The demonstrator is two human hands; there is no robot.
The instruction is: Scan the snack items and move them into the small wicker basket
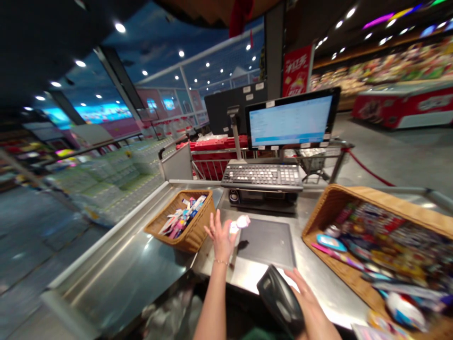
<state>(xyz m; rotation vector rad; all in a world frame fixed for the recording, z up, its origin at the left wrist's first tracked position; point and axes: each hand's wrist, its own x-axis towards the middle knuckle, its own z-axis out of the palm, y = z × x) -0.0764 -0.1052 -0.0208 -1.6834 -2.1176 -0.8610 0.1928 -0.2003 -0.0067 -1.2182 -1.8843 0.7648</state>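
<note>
My left hand (222, 236) is raised over the metal counter, between the small wicker basket (193, 236) and the dark flat plate (267, 242). Between its thumb and fingers is a small pink and white item (239, 224), blurred; the other fingers are spread. My right hand (307, 300) is wrapped round a black handheld scanner (279, 295) low in the picture, nearer to me than the plate. Toothbrush-like packages (182, 217) fill the small basket.
A keyboard (262, 174) and a lit monitor (290, 120) stand behind the plate. On the right, a large wicker basket (389, 198) holds many packaged goods. Beyond the counter (127, 264) are shopping carts (208, 167) and a red freezer (406, 107).
</note>
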